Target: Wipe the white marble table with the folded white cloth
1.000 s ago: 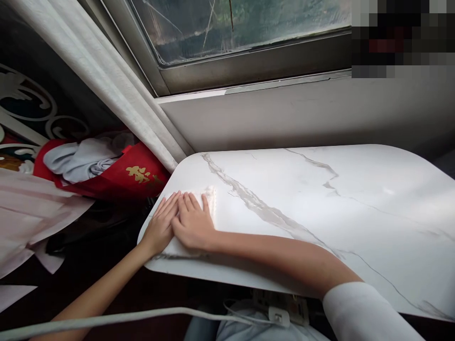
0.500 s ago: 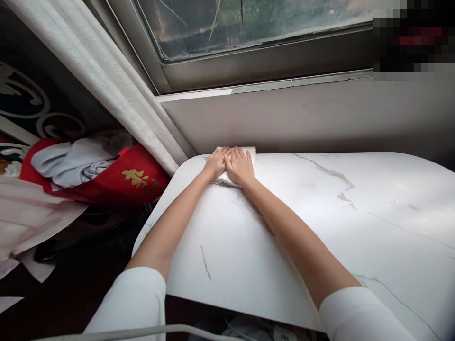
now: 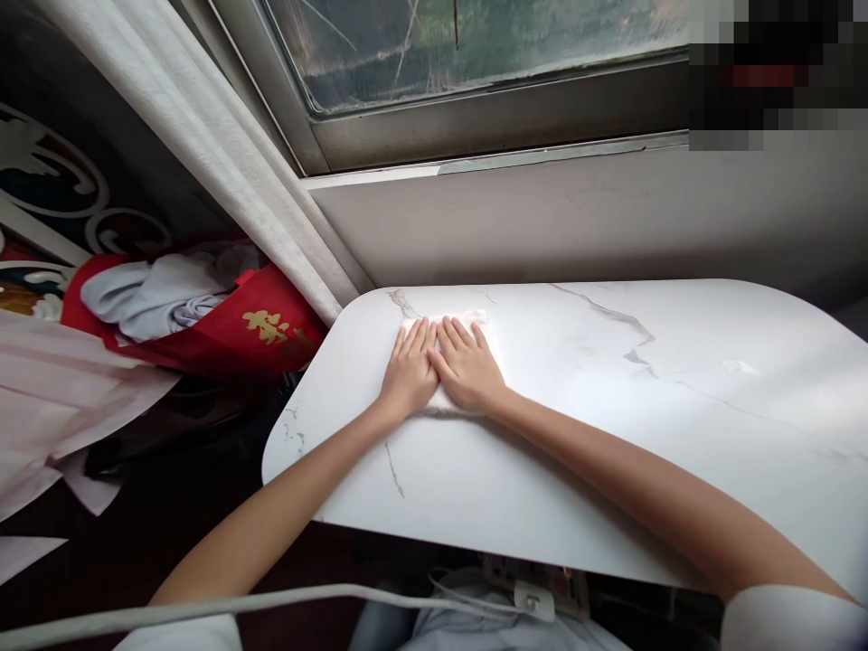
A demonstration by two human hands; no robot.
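Observation:
My left hand (image 3: 409, 372) and my right hand (image 3: 467, 369) lie flat, side by side, on a small white cloth (image 3: 475, 319) spread on the white marble-patterned table (image 3: 610, 425). Both palms press down on the cloth with the fingers straight and close together, pointing toward the wall. Only the cloth's far edge and right side show beyond the fingertips; the rest is hidden under my hands. The cloth sits in the table's far left part, a short way from the back edge.
A grey wall (image 3: 576, 217) and a window frame (image 3: 488, 117) rise behind the table. A pale curtain (image 3: 223, 172) hangs at the left. A red bag with grey cloth (image 3: 203, 316) lies left of the table. A white cable (image 3: 271, 606) runs below the front edge.
Both hands slid the cloth from the near left corner up to the table's back edge, then pulled it back toward me to the far left part.

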